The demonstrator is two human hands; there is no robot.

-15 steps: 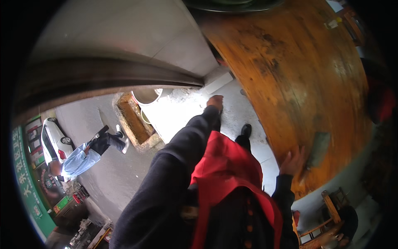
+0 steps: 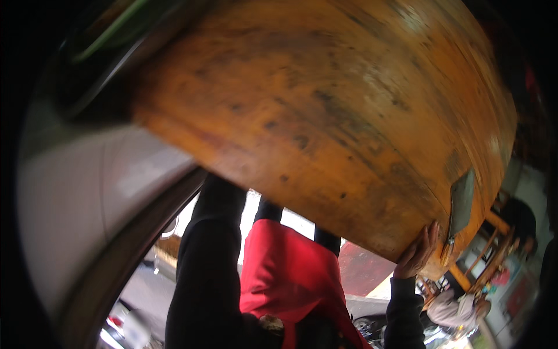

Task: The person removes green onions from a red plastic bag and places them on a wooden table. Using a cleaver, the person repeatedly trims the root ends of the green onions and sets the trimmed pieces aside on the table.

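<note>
A broad wooden table (image 2: 325,116) with dark stains fills the upper part of the view. My right hand (image 2: 418,251) lies at its near edge on the right, fingers stretched out and holding nothing. Just beyond the fingertips rests a cleaver (image 2: 462,200), its broad dark blade on the wood and its handle (image 2: 446,253) toward me. My left sleeve (image 2: 212,232) reaches up to the table's near edge on the left. That edge hides the left hand, so its fingers do not show. A red apron (image 2: 290,270) covers my front.
At the upper left stands a dark rounded vessel (image 2: 96,75) with something green, blurred. A pale panel (image 2: 99,163) with a dark border flanks my left. Beyond the table on the right are wooden furniture (image 2: 482,256) and people, one in a light top (image 2: 453,311).
My view has swung toward the table, which now fills much more of the picture. My left hand has passed out of sight below the table edge. The right hand stays near the cleaver.
</note>
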